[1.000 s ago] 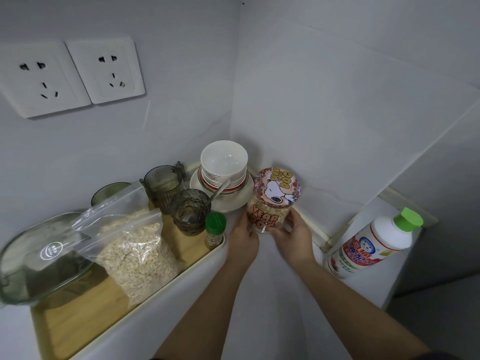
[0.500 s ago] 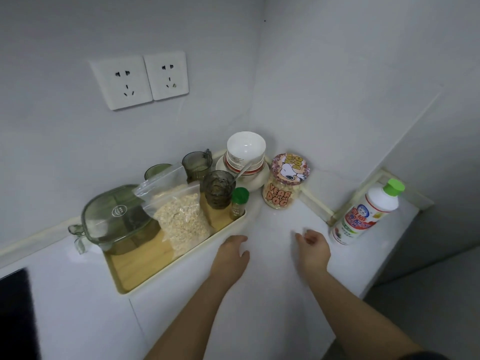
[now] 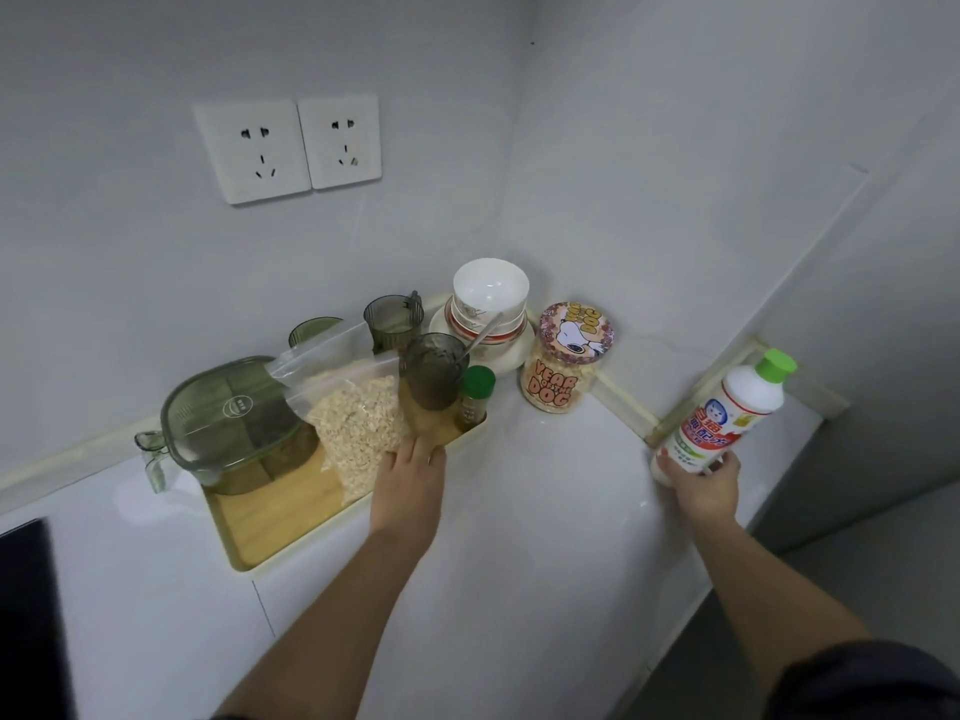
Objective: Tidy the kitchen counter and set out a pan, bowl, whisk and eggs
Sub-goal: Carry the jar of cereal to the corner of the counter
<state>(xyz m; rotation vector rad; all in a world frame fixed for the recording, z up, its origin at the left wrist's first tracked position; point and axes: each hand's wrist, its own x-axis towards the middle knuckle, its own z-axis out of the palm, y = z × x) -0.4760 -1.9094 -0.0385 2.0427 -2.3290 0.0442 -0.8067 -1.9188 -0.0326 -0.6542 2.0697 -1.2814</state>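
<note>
**Right hand is gripping the white plastic bottle with a green cap; left hand is resting at the tray.**

The right hand's fingers are curling round the tilted bottle's base, at the right end of the white kitchen counter. The left hand's fingers are lying over the near rim of the cream-edged wooden tray, beside the clear bag of oats; whether they are clamping it cannot be told. The white ceramic bowl is sitting stacked on other dishes in the wall corner.
</note>
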